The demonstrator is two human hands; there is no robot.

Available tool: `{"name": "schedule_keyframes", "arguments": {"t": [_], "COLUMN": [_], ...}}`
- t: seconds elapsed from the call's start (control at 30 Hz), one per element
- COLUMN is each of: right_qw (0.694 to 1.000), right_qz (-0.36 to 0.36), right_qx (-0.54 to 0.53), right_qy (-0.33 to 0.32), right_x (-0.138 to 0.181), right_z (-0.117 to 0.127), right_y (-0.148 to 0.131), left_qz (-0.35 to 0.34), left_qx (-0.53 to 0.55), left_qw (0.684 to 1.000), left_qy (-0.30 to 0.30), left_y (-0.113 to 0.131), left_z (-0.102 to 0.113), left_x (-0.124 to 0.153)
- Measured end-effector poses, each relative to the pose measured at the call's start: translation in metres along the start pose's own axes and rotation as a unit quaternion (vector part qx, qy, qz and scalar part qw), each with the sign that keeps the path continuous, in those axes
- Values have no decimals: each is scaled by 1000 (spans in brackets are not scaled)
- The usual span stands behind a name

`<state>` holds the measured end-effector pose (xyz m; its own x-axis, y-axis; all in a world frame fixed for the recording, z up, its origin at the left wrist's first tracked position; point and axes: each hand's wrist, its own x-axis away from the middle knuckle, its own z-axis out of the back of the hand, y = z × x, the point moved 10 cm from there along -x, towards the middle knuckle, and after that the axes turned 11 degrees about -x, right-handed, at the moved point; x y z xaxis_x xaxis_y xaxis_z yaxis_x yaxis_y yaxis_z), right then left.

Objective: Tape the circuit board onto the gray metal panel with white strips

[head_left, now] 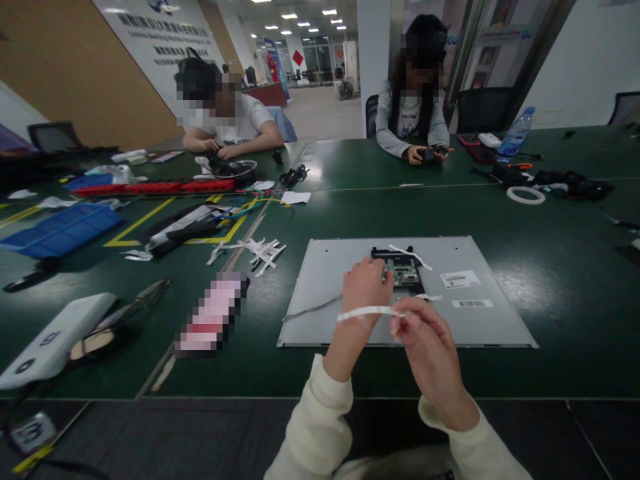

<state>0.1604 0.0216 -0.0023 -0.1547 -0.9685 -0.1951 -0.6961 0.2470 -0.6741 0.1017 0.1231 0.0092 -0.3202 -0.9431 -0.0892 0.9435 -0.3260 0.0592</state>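
Observation:
A flat grey metal panel (420,323) lies on the green table in front of me, with a green circuit board (407,273) in a black frame near its middle. My right hand (430,353) pinches one end of a narrow white strip (367,311), which stretches leftward across my left wrist. Over the left side of the board is my left hand (367,287), back toward me, its fingertips hidden. One loose white strip (417,257) crosses the top of the black frame, and a short one (429,297) sits by its lower right corner. A thin grey cable (313,309) runs left from beneath my left hand.
Several white strips (263,255) are heaped left of the panel, behind a phone (213,317). A white device (57,340) and a blue tray (63,227) lie farther left. Two people sit across the table. At right are a tape roll (525,195) and a water bottle (517,137).

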Motion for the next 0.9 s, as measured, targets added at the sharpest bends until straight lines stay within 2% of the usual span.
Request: {"name": "schedule_keyframes", "arguments": {"t": [0.17, 0.33, 0.53, 0.63, 0.77, 0.9], "right_qw": [998, 986, 933, 923, 924, 918], "right_qz": [-30, -17, 52, 81, 73, 114], "right_qx": [51, 162, 356, 376, 375, 379], "right_qy": [-4, 39, 6, -13, -15, -16], "right_x": [13, 17, 11, 7, 2, 4], "right_z": [-1, 12, -1, -7, -4, -6], "right_y": [15, 20, 0, -7, -6, -13], "left_qz": [-34, -5, 6, 1, -5, -10], "left_qx": [25, -33, -80, -89, -87, -70], "left_qw": [999, 999, 997, 996, 996, 997], "left_qy": [2, 9, 4, 0, 6, 12], "left_y": [7, 5, 8, 9, 11, 10], "left_z": [1, 5, 2, -3, -6, -6], "left_x": [-1, 2, 4, 4, 4, 5]}}
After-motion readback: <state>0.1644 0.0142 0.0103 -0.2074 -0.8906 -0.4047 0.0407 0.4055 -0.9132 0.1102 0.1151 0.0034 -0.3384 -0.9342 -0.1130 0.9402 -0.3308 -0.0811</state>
